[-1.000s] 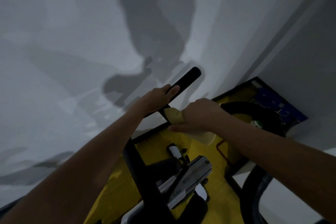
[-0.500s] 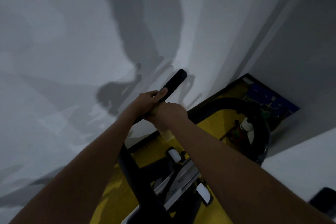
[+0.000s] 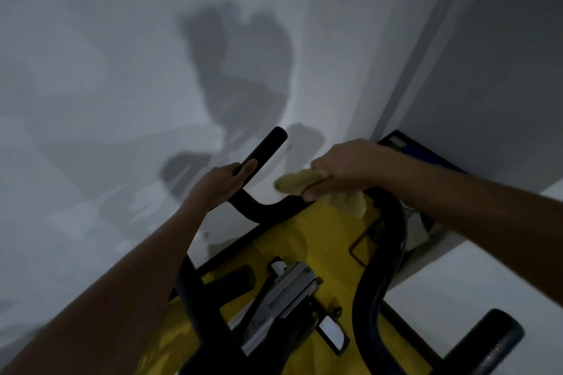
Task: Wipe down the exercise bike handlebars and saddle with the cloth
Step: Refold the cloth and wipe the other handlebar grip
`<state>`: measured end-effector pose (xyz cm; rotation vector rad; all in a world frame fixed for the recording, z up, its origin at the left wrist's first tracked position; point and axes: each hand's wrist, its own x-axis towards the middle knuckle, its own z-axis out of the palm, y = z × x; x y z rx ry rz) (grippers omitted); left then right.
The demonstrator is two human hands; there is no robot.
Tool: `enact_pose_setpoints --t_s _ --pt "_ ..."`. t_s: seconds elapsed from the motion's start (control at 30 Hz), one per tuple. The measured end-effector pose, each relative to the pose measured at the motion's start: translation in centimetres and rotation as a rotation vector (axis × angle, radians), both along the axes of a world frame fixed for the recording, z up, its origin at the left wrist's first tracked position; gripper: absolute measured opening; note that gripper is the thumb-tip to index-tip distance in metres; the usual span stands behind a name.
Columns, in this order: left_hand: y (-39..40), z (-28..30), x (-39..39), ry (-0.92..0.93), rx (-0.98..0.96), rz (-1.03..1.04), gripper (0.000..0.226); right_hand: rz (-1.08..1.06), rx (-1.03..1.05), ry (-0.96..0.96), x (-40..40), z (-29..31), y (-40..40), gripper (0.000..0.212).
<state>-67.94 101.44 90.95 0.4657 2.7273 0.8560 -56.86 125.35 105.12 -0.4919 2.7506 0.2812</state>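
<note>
against a pale wall, the left hand point(image 3: 220, 182) is gripping the black handlebar point(image 3: 262, 151) low on its upright grip, fingers curled round it and the thumb lying along the bar. just to the right, the right hand point(image 3: 344, 169) is clutching a bunched yellow cloth point(image 3: 297, 181), fingers closed over it, and is pressing it onto the curved part of the handlebar; a loose end of the cloth is hanging below the hand. under both arms the bike frame point(image 3: 283, 295) is standing on a yellow mat point(image 3: 329, 234). another padded grip point(image 3: 493, 341) is showing at the lower right. the saddle is lying outside the view.
</note>
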Motion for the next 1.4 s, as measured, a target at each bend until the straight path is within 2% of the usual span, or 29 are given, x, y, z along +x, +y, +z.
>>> enact_pose_setpoints --t_s 0.1,0.17,0.33,0.47,0.57,0.63,0.7,0.8,0.9,1.0,1.2,1.3,1.4 --pt "0.1 -0.1 0.1 -0.023 0.000 0.020 0.072 -0.076 -0.101 -0.106 0.3 1.6 2.1 0.039" --pt "0.3 -0.1 0.0 -0.023 -0.007 0.025 0.075 -0.046 -0.056 -0.100 0.2 1.3 1.6 0.046" --pt "-0.3 -0.7 -0.6 -0.015 0.012 0.016 0.075 0.056 0.068 0.055 -0.8 -1.4 -0.8 0.063" --pt "-0.5 -0.9 -1.0 -0.028 0.045 0.004 0.074 0.204 0.156 -0.056 -1.9 -3.4 -4.8 0.058" --pt "-0.5 -1.1 -1.3 -0.058 0.060 -0.006 0.076 0.180 0.130 -0.059 -2.5 -5.8 -8.1 0.070" --pt "-0.6 -1.2 -1.7 -0.119 0.098 -0.012 0.076 0.160 0.070 0.005 -2.7 -7.7 -9.2 0.062" --pt "-0.7 -1.1 -1.9 -0.185 0.138 -0.028 0.077 0.128 -0.027 0.176 -2.5 -9.8 -10.0 0.046" --pt "-0.9 -1.2 -2.3 -0.265 0.161 -0.037 0.079 -0.045 -0.098 0.379 -2.3 -12.3 -12.6 0.028" --pt "-1.2 -1.2 -2.7 -0.389 0.287 -0.007 0.081 -0.193 -0.249 0.318 -4.0 -13.5 -14.7 0.024" --pt "-1.6 -1.2 -3.0 -0.444 0.344 0.003 0.071 -0.231 -0.270 0.259 -5.1 -13.2 -15.3 0.024" --pt "-1.3 -1.0 -2.1 -0.253 0.319 0.089 0.074 -0.183 -0.181 0.227 -4.8 -12.0 -15.2 0.026" --pt "-1.3 -0.8 -1.5 -0.158 0.262 0.111 0.091 -0.105 -0.197 0.207 -3.3 -11.1 -13.8 0.047" --pt "-1.1 -0.4 -0.6 -0.018 0.081 0.057 0.076 0.000 -0.018 0.171 -1.2 -8.7 -10.7 0.064"
